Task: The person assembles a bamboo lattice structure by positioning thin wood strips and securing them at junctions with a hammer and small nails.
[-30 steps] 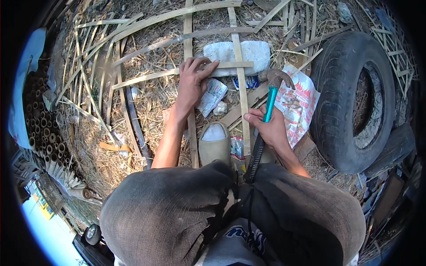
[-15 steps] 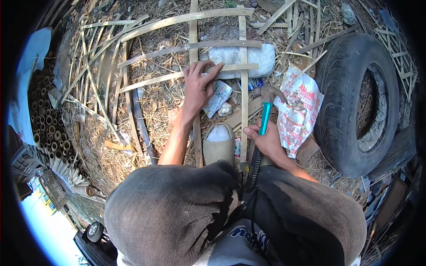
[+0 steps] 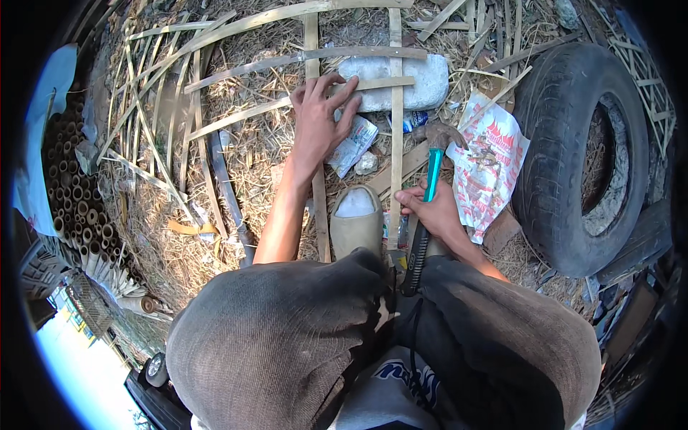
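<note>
My left hand (image 3: pixel 322 122) grips a thin bamboo strip (image 3: pixel 240 117), its fingers over the strip where it crosses a long upright strip (image 3: pixel 320 208). The gripped strip's right end lies across a second upright strip (image 3: pixel 396 136), above a pale stone block (image 3: pixel 430 82). In my right hand (image 3: pixel 437 211) is a claw hammer (image 3: pixel 433 172) with a teal and black handle, its rusty head pointing away from me. The right fingertips are beside the second upright strip. Farther off, two more cross strips, one greyish (image 3: pixel 251 75) and one pale (image 3: pixel 265 21), span both uprights.
A tyre (image 3: pixel 552 158) lies at the right beside a printed paper sheet (image 3: pixel 491 165). Other bamboo lattice (image 3: pixel 154 107) and a stack of cut bamboo tubes (image 3: pixel 72 186) are at the left. My shoe (image 3: pixel 356 222) stands between the uprights.
The gripped strip's right end has shifted slightly away from me across the block, and my left hand has moved with it. The right hand still holds the hammer. The whole view has shifted a little.
</note>
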{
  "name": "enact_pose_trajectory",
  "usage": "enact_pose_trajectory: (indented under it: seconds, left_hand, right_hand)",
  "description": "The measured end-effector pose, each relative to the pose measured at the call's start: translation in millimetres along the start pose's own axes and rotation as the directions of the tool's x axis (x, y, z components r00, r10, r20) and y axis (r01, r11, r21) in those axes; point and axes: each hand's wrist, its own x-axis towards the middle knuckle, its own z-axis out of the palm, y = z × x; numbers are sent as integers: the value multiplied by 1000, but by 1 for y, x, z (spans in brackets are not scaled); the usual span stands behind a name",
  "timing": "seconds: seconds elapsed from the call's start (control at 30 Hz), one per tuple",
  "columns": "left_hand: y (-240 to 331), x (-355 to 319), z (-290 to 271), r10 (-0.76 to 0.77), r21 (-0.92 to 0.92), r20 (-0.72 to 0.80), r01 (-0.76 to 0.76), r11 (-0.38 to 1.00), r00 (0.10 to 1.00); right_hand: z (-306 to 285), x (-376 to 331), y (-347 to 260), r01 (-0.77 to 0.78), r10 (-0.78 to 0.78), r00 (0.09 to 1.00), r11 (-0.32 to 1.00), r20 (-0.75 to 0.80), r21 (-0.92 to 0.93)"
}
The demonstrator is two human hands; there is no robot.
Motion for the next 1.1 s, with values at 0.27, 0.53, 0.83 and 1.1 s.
enact_pose_trajectory:
  seconds: [0.27,0.53,0.83,1.1]
  left_hand:
    - [17,23,11,82,47,31,-83,995,996]
    - [16,37,29,121,-190,-24,-123,974,992]
    - [4,32,29,103,-223,-15,-104,969,995]
    - [11,33,39,117,-187,-32,-121,975,993]
  right_hand:
    - [-1,4,6,19,-20,1000,999,13,47]
    - [-7,-7,-6,92,-94,995,993,-26,-80]
    - [-27,-30,-73,171,-79,981,786,177,-594]
    - [-101,8,-53,-107,-515,692,620,-506,-777]
